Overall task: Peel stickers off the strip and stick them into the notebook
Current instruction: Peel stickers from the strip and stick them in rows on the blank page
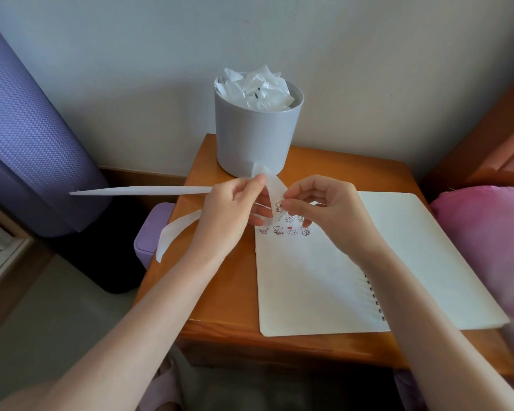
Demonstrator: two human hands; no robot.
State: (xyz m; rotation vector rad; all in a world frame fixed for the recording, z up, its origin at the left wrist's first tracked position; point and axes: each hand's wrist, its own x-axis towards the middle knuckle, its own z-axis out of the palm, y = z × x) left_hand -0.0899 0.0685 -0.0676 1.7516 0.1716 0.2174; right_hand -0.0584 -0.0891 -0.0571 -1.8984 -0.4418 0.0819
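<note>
The person is holding the strip [143, 191] above the far left corner of the notebook [309, 277], which is lying open on the counter [220, 292]. The left hand [235, 209] is pinching the strip in its grip where the paper is arching up, while one long tail is sticking out to the left and another is drooping off the counter's left edge. The right hand [324, 209] is closing thumb and forefinger on a small bear sticker [278, 206] at the bend.

To peel cleanly, the right grip is probably best lifting one edge slowly while the left is holding the backing taut and sharply bent, so the sticker is not tearing or curling onto itself.

A few stuck stickers [285, 231] are sitting in rows on the page just below the hands. At the far side, the grey bin [258, 134] is brimming with crumpled paper [255, 90].
</note>
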